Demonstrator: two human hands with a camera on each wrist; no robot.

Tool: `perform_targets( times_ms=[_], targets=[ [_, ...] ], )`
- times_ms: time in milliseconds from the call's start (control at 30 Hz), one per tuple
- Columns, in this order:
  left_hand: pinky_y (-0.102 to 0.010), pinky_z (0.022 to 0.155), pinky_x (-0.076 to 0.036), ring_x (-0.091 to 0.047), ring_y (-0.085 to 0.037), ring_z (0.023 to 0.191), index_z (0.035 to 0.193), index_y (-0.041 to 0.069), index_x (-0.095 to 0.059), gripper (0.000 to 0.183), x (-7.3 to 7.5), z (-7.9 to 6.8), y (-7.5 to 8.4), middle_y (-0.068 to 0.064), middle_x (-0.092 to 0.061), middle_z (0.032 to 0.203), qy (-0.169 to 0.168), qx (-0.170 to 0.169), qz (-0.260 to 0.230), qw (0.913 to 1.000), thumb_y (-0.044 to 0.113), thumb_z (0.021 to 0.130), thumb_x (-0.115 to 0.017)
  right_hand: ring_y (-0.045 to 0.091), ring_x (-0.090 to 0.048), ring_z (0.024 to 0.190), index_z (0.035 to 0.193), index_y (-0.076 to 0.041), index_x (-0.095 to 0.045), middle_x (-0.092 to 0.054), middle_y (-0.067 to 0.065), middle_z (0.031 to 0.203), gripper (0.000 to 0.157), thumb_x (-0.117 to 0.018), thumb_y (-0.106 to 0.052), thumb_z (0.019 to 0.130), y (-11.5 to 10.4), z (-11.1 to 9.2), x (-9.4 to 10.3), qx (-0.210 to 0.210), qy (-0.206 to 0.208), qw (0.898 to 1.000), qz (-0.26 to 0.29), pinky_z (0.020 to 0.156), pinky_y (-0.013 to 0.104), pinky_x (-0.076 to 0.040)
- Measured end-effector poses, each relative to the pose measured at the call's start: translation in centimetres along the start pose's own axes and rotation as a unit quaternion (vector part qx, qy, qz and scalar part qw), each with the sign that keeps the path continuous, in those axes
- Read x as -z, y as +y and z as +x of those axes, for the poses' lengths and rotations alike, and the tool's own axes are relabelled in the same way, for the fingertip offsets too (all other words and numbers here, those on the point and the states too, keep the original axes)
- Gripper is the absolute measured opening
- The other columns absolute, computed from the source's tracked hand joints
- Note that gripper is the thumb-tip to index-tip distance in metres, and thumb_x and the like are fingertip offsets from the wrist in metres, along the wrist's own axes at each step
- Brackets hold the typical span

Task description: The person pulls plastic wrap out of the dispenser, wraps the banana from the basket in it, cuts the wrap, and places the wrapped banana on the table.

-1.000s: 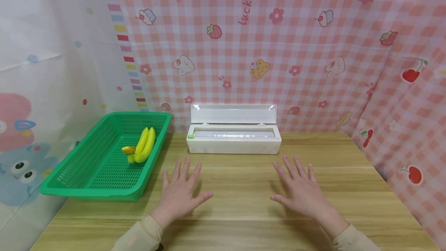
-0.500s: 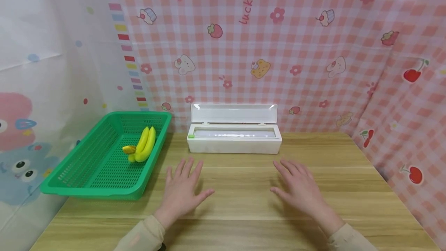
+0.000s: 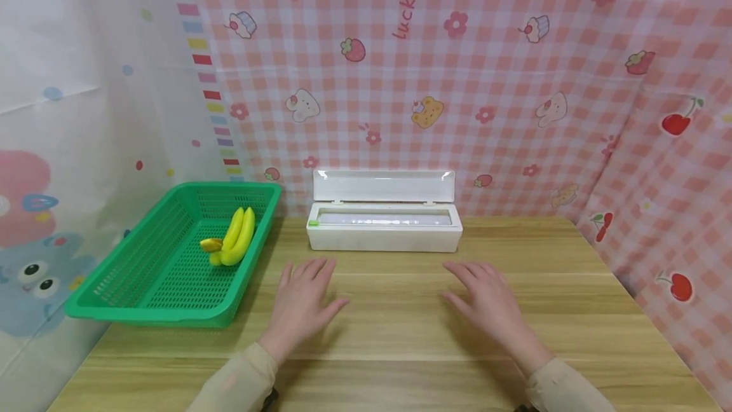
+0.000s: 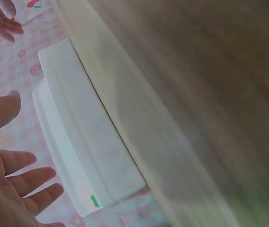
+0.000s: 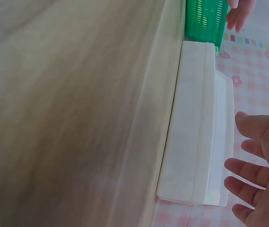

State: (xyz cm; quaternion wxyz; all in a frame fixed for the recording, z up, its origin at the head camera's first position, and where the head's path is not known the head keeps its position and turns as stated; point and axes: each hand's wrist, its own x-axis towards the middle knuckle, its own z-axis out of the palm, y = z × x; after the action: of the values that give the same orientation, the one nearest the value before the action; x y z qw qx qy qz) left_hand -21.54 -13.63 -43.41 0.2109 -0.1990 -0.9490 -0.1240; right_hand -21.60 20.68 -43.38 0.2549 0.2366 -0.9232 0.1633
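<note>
Pink checked cloth [image 3: 366, 88] fills the upper frame, behind a wood-grain worktop [image 3: 389, 336]. A green basket [image 3: 171, 321] sits at the left of the frame. Near the centre stands a white box [image 3: 383, 240], lid [image 3: 383, 187] raised. Below it, the left hand [image 3: 300, 302] (left of centre) and the right hand [image 3: 488, 301] (right of centre) both stay apart from the box, each grip relaxed, fingers extended. Yellow bananas [image 3: 244, 240] lie inside the basket; a small green tab [image 3: 313, 223] marks the box's left end.
</note>
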Motion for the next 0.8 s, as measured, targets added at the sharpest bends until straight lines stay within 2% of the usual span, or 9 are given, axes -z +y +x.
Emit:
perform_targets(
  times_ms=[233,433,567,800],
  targets=[
    [-0.059,0.113,-0.026,-0.054,-0.035,0.122,0.134,0.001,-0.058,0.071,-0.2,1.1,-0.3,-0.017,-0.06,0.132,0.012,-0.004,-0.016,0.9998,0.042,0.08,-0.081,0.036,-0.06,0.107,0.125,-0.006,-0.065,-0.068,0.013,0.116,0.053,-0.085,-0.015,0.077,0.3,1.1,-0.4,-0.02,-0.012,1.0,0.019,0.09,0.055,-0.049],
    [-0.053,0.107,-0.039,-0.059,-0.036,0.114,0.128,-0.002,-0.061,0.065,-0.3,2.0,-0.8,-0.019,-0.064,0.125,0.043,-0.009,-0.034,0.9985,0.034,0.078,-0.084,0.036,-0.061,0.104,0.122,-0.003,-0.066,-0.069,0.015,0.112,0.048,-0.084,-0.012,0.078,0.8,1.9,-0.5,-0.033,-0.007,0.999,0.041,0.09,0.053,-0.05],
    [-0.053,0.104,-0.041,-0.059,-0.037,0.112,0.125,-0.001,-0.063,0.064,-0.5,2.6,-1.1,-0.019,-0.065,0.123,0.061,0.008,-0.036,0.9975,0.036,0.078,-0.084,0.036,-0.061,0.103,0.121,-0.004,-0.067,-0.069,0.015,0.11,0.046,-0.084,-0.011,0.079,1.0,2.2,-0.6,-0.037,0.001,0.999,0.04,0.089,0.053,-0.05],
    [-0.055,0.105,-0.039,-0.058,-0.037,0.114,0.127,0.0,-0.063,0.061,-0.8,3.5,-1.4,-0.019,-0.064,0.125,0.058,0.036,-0.045,0.9966,0.035,0.08,-0.082,0.037,-0.06,0.105,0.121,-0.005,-0.067,-0.069,0.016,0.113,0.043,-0.082,-0.013,0.082,1.3,2.8,-0.7,-0.053,0.004,0.998,0.044,0.091,0.054,-0.049]
  ],
)
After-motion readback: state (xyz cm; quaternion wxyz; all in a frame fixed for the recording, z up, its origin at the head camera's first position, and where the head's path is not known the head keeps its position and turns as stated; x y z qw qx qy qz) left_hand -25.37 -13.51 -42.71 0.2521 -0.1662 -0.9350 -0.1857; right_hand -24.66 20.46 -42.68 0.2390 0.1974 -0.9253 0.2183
